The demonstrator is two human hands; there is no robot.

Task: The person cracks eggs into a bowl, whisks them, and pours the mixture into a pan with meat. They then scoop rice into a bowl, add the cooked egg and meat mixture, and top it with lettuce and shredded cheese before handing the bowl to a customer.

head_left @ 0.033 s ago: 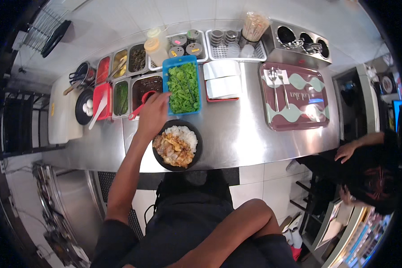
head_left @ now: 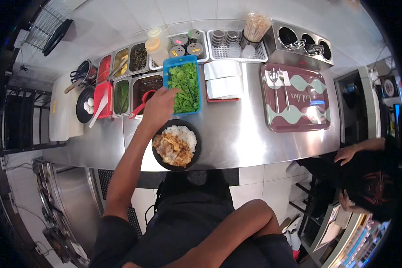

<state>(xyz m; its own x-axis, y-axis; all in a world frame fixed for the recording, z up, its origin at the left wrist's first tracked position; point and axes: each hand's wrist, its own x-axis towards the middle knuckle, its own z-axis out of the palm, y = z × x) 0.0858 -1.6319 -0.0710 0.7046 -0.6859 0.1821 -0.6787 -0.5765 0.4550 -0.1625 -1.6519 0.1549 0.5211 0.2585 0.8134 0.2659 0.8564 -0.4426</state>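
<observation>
Steel counter (head_left: 236,143): under & around L hand; bare stretch to its R, prob. best for elbow room.

Blue tub (head_left: 182,59): right at L hand, which is over its L side. Judgement: lift clear of rim, don't drag leaves across it.

Black bowl (head_left: 197,154): on body side of hand, a bit R, near forearm. Holds rice (head_left: 183,135) + browned topping (head_left: 172,149). Keep sleeve & wrist off it; any carry short & low, fewer strays.

Greens (head_left: 186,87): in tub, ahead & R of fingertips. Prob. handle best w/ light, loose pinch; squeezing would bruise.

L hand (head_left: 158,107): fingers bent toward greens; tips partly hidden, can't tell if pinching. R hand: out of frame, state unk.

Red ladle (head_left: 136,111): handle just L of hand; poss. snag, so wrist should clear it.
</observation>
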